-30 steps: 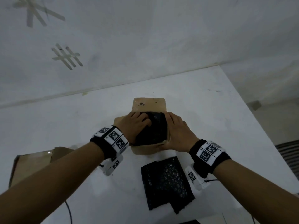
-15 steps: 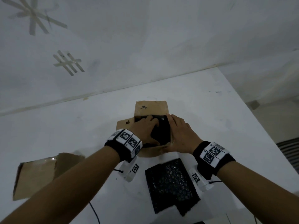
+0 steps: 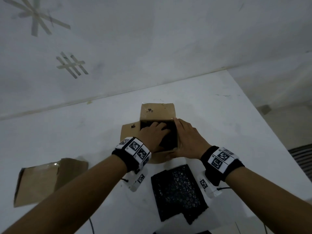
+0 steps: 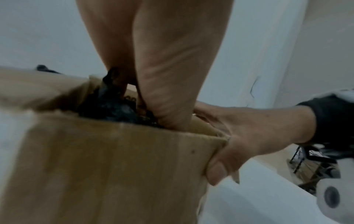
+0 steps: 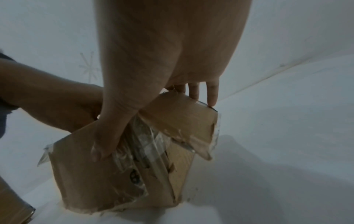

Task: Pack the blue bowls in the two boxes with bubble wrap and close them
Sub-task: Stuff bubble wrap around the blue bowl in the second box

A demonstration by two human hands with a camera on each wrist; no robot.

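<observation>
An open brown cardboard box (image 3: pixel 157 111) stands mid-table with its flaps spread. A black bubble-wrapped bundle (image 3: pixel 170 137) fills its inside; no blue bowl shows. My left hand (image 3: pixel 157 131) reaches down into the box and presses on the bundle (image 4: pixel 113 107). In the left wrist view its fingertips are hidden behind the box wall (image 4: pixel 114 159). My right hand (image 3: pixel 184 138) holds the box's near right corner. Its thumb (image 4: pixel 216 171) lies on the front wall, and its fingers (image 5: pixel 211 94) lie straight along the right flap. Crinkled clear tape covers the box side (image 5: pixel 107 174).
A second sheet of black bubble wrap (image 3: pixel 179 193) lies flat on the white table (image 3: pixel 236 132) just in front of the box. A second cardboard box (image 3: pixel 47 179) lies at the near left. The wall runs behind; the table's right edge drops to the floor.
The black bundle has sunk from above the rim down into the box under my left hand. My right hand has stayed on the box's right side.
</observation>
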